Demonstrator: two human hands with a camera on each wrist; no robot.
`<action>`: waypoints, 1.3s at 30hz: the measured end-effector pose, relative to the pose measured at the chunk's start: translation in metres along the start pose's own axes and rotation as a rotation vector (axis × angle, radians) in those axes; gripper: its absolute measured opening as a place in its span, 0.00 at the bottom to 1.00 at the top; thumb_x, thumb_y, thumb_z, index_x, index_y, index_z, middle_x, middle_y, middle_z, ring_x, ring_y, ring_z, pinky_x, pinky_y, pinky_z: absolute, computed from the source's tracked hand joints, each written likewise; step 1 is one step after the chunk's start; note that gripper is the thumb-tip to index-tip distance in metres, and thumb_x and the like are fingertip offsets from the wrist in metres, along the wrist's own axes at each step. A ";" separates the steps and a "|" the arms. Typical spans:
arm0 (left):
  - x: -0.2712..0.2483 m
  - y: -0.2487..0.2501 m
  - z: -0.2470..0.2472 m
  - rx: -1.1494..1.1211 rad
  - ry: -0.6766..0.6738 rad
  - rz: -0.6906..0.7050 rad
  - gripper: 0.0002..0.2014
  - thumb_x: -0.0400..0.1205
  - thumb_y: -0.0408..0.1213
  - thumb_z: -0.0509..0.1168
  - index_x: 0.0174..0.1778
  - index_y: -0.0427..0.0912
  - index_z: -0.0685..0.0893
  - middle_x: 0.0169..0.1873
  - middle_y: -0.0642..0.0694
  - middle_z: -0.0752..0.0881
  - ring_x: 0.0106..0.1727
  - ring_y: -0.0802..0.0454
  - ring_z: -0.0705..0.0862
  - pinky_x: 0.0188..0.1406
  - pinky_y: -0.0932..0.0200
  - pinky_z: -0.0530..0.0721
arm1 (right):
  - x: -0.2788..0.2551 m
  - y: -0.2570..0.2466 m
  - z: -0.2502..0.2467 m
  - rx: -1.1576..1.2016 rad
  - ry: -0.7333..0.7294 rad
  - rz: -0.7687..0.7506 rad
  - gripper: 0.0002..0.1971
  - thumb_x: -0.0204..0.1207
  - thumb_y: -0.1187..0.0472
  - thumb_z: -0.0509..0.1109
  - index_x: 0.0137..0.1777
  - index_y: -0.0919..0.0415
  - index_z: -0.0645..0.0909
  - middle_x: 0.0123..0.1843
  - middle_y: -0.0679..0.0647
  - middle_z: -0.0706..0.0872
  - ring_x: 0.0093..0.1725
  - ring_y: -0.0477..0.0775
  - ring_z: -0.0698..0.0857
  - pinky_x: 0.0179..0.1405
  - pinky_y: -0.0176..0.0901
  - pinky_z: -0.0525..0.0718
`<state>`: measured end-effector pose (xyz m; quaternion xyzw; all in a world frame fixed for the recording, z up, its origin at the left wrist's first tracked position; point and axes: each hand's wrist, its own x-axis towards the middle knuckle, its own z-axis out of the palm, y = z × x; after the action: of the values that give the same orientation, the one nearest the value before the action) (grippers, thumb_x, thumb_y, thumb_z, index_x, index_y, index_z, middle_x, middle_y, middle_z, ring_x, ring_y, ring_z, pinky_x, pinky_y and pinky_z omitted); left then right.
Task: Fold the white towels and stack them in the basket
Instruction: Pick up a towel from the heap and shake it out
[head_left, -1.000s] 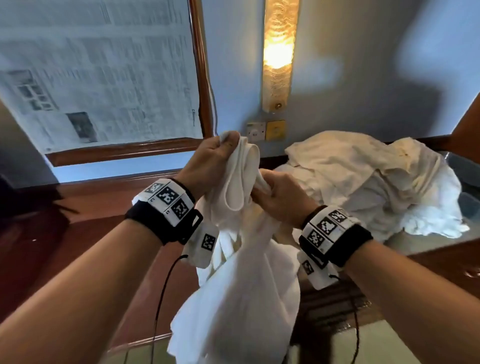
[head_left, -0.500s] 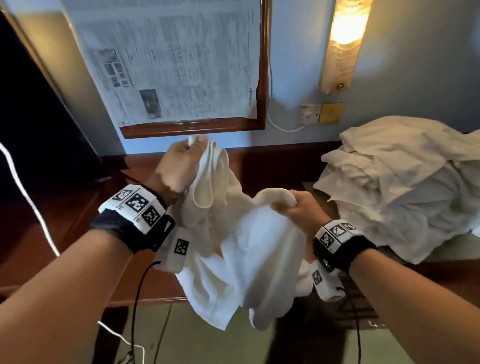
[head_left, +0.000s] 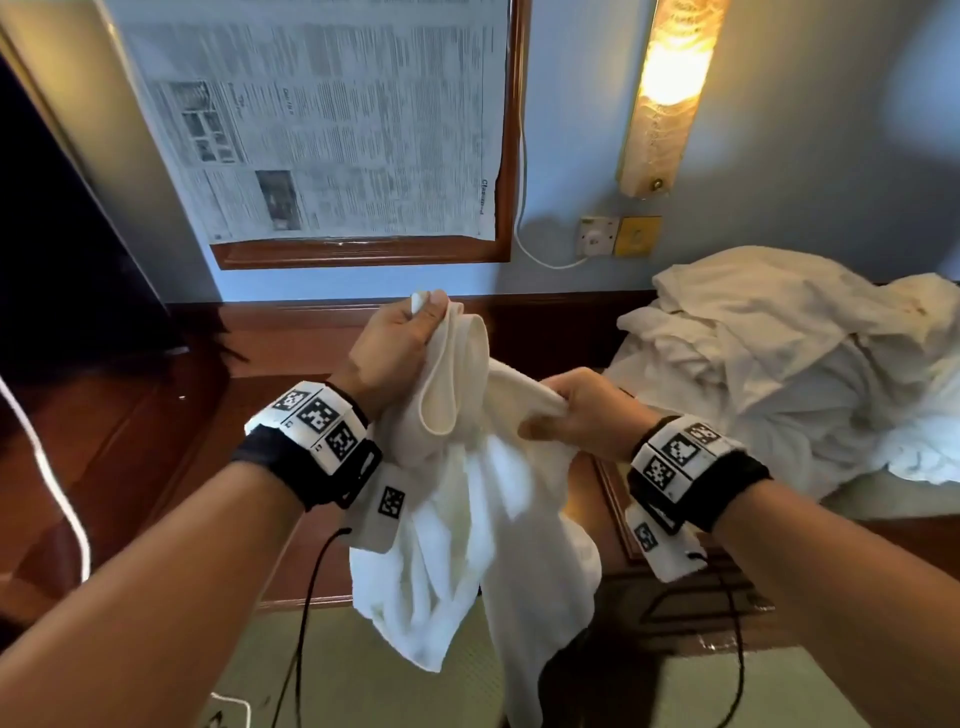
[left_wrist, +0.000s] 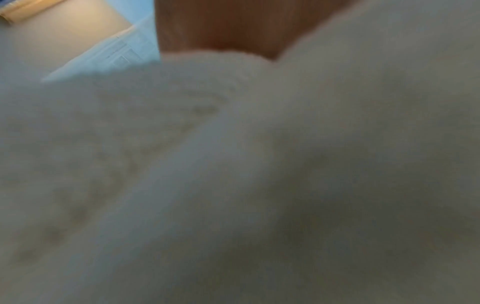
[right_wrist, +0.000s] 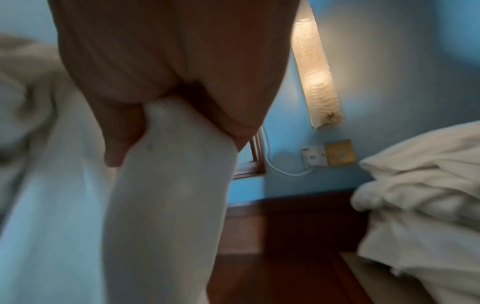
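Head view: left hand pinching towel edge, held high; right hand gripping bunched edge beside it. Rest hanging over floor; pile at right. Basket not seen.

Left wrist: towel only, blurred; fingers hidden.

Right wrist: fingers curled round towel.

Risk: uneven fold, from bunched edge; hem dragging floor.

Dim room, warm wall lamp glowing; both wrist views blurred.
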<state>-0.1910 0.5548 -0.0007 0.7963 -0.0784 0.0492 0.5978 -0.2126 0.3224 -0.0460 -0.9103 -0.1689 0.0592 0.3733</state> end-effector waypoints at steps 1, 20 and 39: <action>0.000 0.002 -0.002 -0.016 0.001 0.014 0.21 0.90 0.50 0.58 0.37 0.45 0.88 0.29 0.57 0.88 0.35 0.60 0.85 0.45 0.58 0.85 | -0.005 0.014 0.008 -0.012 -0.009 0.045 0.10 0.70 0.58 0.82 0.32 0.50 0.84 0.30 0.45 0.84 0.29 0.40 0.80 0.35 0.42 0.81; -0.044 -0.019 0.012 -0.027 -0.188 0.005 0.20 0.91 0.47 0.55 0.45 0.37 0.82 0.34 0.44 0.79 0.36 0.51 0.76 0.39 0.55 0.77 | 0.012 -0.043 0.010 -0.364 0.263 -0.148 0.09 0.67 0.54 0.71 0.31 0.57 0.79 0.27 0.48 0.81 0.31 0.55 0.81 0.32 0.48 0.82; -0.053 -0.018 0.010 -0.011 0.036 0.108 0.17 0.87 0.29 0.55 0.32 0.43 0.76 0.30 0.52 0.76 0.28 0.64 0.72 0.33 0.65 0.74 | -0.026 0.002 -0.008 0.330 0.197 0.082 0.06 0.73 0.72 0.76 0.41 0.62 0.84 0.34 0.58 0.86 0.30 0.47 0.83 0.27 0.34 0.83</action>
<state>-0.2404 0.5532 -0.0298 0.7865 -0.1108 0.0951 0.6001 -0.2344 0.3063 -0.0421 -0.8441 -0.0821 0.0117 0.5297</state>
